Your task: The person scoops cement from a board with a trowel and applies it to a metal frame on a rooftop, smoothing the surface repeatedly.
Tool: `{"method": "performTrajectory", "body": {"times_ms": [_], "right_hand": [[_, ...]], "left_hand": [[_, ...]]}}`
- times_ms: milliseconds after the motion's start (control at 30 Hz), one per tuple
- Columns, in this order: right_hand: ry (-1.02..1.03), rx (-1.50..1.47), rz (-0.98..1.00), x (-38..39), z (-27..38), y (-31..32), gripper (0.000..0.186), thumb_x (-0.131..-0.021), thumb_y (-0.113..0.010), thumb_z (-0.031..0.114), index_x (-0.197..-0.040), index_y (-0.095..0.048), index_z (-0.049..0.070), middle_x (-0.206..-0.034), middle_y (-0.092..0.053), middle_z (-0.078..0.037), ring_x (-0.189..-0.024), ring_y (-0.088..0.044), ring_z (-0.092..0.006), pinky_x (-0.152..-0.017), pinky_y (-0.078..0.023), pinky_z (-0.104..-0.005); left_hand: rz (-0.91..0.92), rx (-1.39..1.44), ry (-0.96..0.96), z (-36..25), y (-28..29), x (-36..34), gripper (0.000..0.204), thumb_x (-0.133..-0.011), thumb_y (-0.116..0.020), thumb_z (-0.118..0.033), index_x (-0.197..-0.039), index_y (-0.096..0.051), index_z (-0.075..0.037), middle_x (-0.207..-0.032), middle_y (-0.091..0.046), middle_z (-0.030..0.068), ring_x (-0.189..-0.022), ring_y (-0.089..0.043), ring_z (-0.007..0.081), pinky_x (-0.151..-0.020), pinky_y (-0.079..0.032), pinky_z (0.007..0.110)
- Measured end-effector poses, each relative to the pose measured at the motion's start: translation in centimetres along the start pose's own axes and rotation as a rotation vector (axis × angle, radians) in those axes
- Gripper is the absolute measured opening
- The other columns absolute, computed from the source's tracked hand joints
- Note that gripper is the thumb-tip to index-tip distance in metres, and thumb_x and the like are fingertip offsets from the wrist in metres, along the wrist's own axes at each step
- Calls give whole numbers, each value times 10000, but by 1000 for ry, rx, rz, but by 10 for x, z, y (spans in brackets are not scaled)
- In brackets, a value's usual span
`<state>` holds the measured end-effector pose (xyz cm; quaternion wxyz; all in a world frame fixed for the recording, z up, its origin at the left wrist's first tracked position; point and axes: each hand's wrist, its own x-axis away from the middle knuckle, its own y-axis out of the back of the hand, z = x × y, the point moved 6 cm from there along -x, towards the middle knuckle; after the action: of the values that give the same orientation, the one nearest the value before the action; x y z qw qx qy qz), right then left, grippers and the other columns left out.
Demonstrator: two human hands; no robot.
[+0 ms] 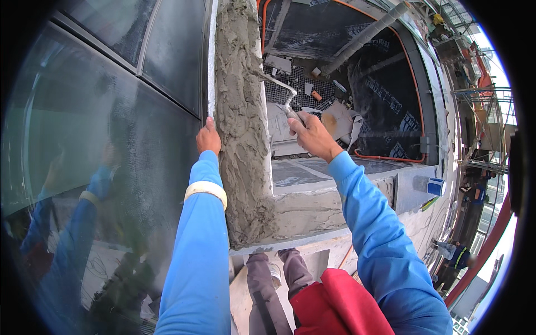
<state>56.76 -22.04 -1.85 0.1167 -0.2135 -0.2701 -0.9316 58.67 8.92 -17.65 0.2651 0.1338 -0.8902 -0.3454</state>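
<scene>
Wet grey mortar (pixel 240 106) lies rough and uneven along the top of a wall ledge. My left hand (pixel 209 138) is closed at the near end of a long, narrow white strip (pixel 211 61), which runs between the mortar and the glass. To the right, my right hand (pixel 314 134) grips a trowel (pixel 290 100) by its handle, above the pit beside the ledge. The trowel's bent metal neck reaches left to the mortar's edge; its blade is hard to make out there.
Glass panels (pixel 128 123) stand close on the left. The dark-lined pit (pixel 391 89) holds cardboard, rubble and a grid mat, with an orange conduit around it. A flat grey plate (pixel 410 190) and a blue-and-white object (pixel 436 186) sit at right. Another person (pixel 455 254) is far right, below.
</scene>
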Motion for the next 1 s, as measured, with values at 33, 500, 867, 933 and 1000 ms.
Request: {"method": "performTrajectory", "body": {"times_ms": [33, 500, 867, 933, 1000], "right_hand": [[-28, -72, 31, -12, 0, 6, 384, -1020, -520, 329, -994, -607, -44, -785, -628, -141, -682, -599, -225, -654, -492, -384], [458, 670, -211, -155, 55, 45, 464, -988, -531, 295, -1384, -548, 53, -1144, -671, -187, -970, -656, -397, -872, -525, -485], [605, 1492, -44, -276, 121, 87, 426, -1053, -473, 349, -1462, -477, 232, -1211, -605, -77, -881, -704, -287, -767, -604, -420], [582, 1563, -95, -301, 132, 94, 388, -1046, -486, 309, -1428, -523, 248, -1305, -602, -66, -918, -717, -259, -804, -615, -392], [601, 1600, -157, -321, 147, 100, 381, -1020, -528, 334, -1383, -585, 233, -1217, -653, -78, -919, -715, -276, -787, -601, -407]], "left_hand": [[-28, 2, -50, -2, 2, 0, 702, -1051, -317, -542, -1119, -716, 32, -1144, -676, 291, -1119, -601, 479, -985, -459, 517], [-83, 19, -101, -10, 7, 6, 636, -1055, -374, -495, -1093, -721, 37, -1012, -695, 295, -991, -639, 494, -892, -500, 521], [-101, 19, -101, -7, 4, 4, 593, -1060, -393, -447, -990, -712, 47, -941, -677, 308, -925, -625, 508, -827, -496, 540], [-114, 4, -119, -8, 5, 5, 572, -1060, -401, -430, -980, -711, 44, -938, -675, 305, -911, -623, 510, -814, -496, 540], [-118, 4, -129, -9, 6, 5, 549, -1060, -411, -410, -975, -710, 42, -936, -673, 302, -898, -622, 511, -802, -497, 540]]}}
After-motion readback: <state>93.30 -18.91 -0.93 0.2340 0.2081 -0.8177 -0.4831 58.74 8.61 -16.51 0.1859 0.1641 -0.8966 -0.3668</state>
